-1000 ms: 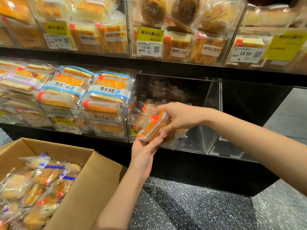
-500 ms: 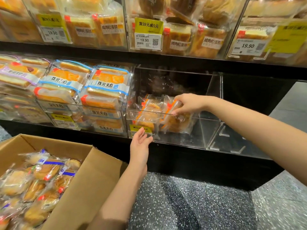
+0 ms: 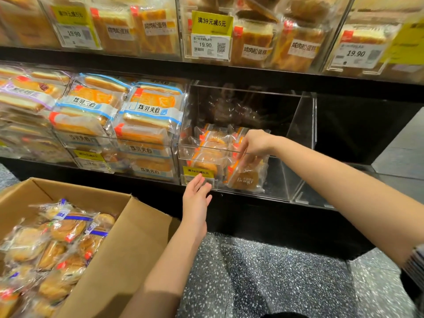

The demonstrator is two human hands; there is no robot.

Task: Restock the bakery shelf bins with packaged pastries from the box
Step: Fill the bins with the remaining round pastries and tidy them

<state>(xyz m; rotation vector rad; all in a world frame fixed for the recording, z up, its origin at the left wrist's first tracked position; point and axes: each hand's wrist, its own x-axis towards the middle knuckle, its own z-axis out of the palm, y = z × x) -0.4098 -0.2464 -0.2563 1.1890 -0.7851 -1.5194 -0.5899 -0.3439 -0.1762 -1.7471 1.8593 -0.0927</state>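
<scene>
1. Head view, closest to the person: a brown cardboard box sits low on the left, flaps open. It is full of round, golden pastries in the box, each in a crinkly clear bag with blue or red bits on it.
2. Beside the box is the floor, dark and speckled with tiny white dots.
3. The left hand is raised in front of the shelf. Its fingers are straight and a little spread, and it holds nothing. The fingertips are just at the small yellow tag on the front of a bin.
4. That clear bin has shiny, see-through plastic walls. A few orange-edged pastry packs stand in its left part.
5. The right hand reaches over the bin's front wall. Its fingers bend down and pinch the top of a held pastry pack. This pack has a round brown bun inside, a clear wrapper and an orange stripe down one side. It stands inside the bin, just right of the other packs.
6. To the left, the next bins are stuffed with long sandwich breads in wrappers with blue and white bands.
7. Farther up, the top shelf holds cake packs behind clear fronts, with a price tag reading 19.90.
</scene>
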